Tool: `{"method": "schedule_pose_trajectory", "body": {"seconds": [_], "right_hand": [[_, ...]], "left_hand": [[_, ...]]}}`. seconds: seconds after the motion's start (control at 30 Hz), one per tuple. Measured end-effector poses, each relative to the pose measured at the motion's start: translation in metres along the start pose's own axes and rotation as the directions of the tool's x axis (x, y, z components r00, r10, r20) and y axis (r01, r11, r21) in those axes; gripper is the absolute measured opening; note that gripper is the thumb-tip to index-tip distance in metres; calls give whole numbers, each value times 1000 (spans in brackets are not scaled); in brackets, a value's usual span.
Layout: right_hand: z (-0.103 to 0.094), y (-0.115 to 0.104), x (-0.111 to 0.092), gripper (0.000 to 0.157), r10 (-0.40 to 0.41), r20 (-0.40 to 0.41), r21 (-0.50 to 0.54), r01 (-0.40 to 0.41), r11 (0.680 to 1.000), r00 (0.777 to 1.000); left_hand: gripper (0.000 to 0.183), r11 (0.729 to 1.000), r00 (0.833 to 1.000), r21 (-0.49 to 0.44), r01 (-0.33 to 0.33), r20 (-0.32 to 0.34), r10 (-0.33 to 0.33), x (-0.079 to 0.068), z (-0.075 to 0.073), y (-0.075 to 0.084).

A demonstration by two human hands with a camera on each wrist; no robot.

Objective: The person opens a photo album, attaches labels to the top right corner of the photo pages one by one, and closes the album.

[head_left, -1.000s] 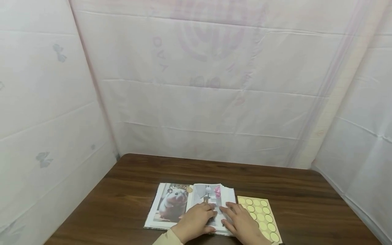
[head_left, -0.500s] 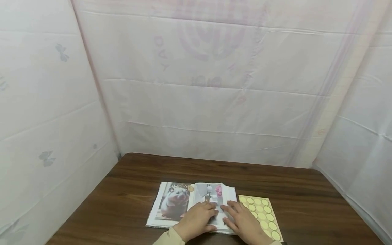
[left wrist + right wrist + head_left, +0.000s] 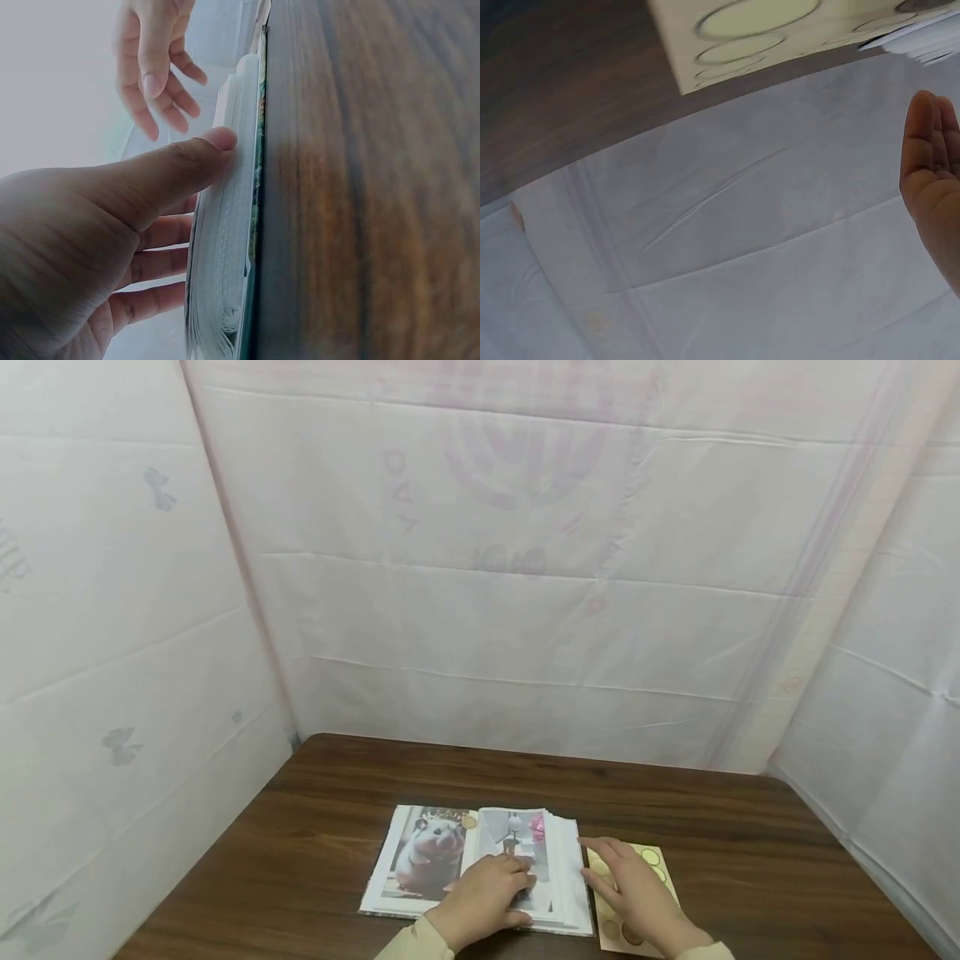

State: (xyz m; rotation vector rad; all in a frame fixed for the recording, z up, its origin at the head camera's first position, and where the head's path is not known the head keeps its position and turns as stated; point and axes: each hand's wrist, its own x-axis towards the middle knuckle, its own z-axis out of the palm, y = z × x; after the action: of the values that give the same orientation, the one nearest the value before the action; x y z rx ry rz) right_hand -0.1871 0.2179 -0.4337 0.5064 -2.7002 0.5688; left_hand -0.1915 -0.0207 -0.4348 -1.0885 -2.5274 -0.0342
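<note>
An open book (image 3: 573, 889) lies on a dark wood-grain table (image 3: 450, 768), near the edge closest to the seated-height viewpoint, with pale cloth walls (image 3: 450, 635) around the far side and both flanks. The left page holds a large picture of a plump, pale hamster (image 3: 429, 864) with a golden crown on its head; a small tan disc (image 3: 469, 821) sits beside the picture's upper right corner. The facing page holds a greyish picture (image 3: 491, 827) with pink flowers (image 3: 537, 827) at its upper right. The person's left hand (image 3: 483, 897) rests on this second picture, hiding its lower part, its fingers stretched out; from the left wrist I see them spaced apart, with the thumb reaching over the edges of a thick block of pages (image 3: 225, 225). Beneath that block runs a cover (image 3: 261, 112) with green patterning. The right hand (image 3: 641, 893) hovers, raised, between the book's right side and a yellowish sheet (image 3: 621, 943), fingers extended and only gently bent, pinching nothing. The sheet lies flat just beside the book and carries rows of pale yellow discs (image 3: 757, 16), several ringed in a dark outline; the hand covers many. Cream sleeves (image 3: 416, 941) show at both wrists.
</note>
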Motion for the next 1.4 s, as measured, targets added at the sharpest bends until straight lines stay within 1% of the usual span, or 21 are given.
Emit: {"method": "schedule_pose_trajectory", "body": {"seconds": [0.13,0.23,0.37,0.43,0.5,0.57,0.63,0.7,0.77,0.93,1.1,1.2,1.4], "right_hand": [[-9,11,-1,35,28,17,-16,-27,999,999],[-16,18,-3,32,32,43,-33,-30,999,999],[-24,30,-9,32,-8,101,-55,14,998,995],[-26,37,-13,36,-45,124,-63,53,997,991],[-26,44,-18,43,-70,143,-58,79,995,987],[-25,49,-23,53,-84,151,-43,91,995,985],[-23,52,-27,61,-81,161,-19,86,996,984],[-21,55,-31,67,-76,156,-18,80,997,985],[-18,56,-33,69,-75,149,-30,80,996,986],[-11,60,-35,69,-86,118,-63,94,994,989],[-6,63,-34,67,-106,87,-74,112,991,991],[-5,65,-32,67,-93,80,-61,98,993,993],[-1,65,-29,72,-25,78,-17,26,1000,997]], "left_hand": [[40,1000,1000,3,-7,-11,7,-1,0,-1],[40,1000,1000,2,-7,-8,7,-1,0,-1],[41,1000,1000,1,-6,-2,6,-1,0,0],[41,1000,1000,-1,-4,0,4,0,0,-1],[41,1000,1000,-2,-2,3,2,0,0,-1],[41,1000,1000,-6,1,5,-1,0,-1,-1],[42,1000,1000,-2,1,3,-1,0,0,-1],[41,1000,1000,-4,2,2,-2,0,0,-1],[41,1000,1000,-8,4,2,-4,0,0,-2],[42,999,1000,-32,8,15,-7,-1,0,-2],[42,999,1000,-32,7,22,-6,-1,1,-2],[43,999,1000,-32,8,21,-8,-1,1,-2],[43,999,999,-37,20,32,-19,-1,0,-1]]}}
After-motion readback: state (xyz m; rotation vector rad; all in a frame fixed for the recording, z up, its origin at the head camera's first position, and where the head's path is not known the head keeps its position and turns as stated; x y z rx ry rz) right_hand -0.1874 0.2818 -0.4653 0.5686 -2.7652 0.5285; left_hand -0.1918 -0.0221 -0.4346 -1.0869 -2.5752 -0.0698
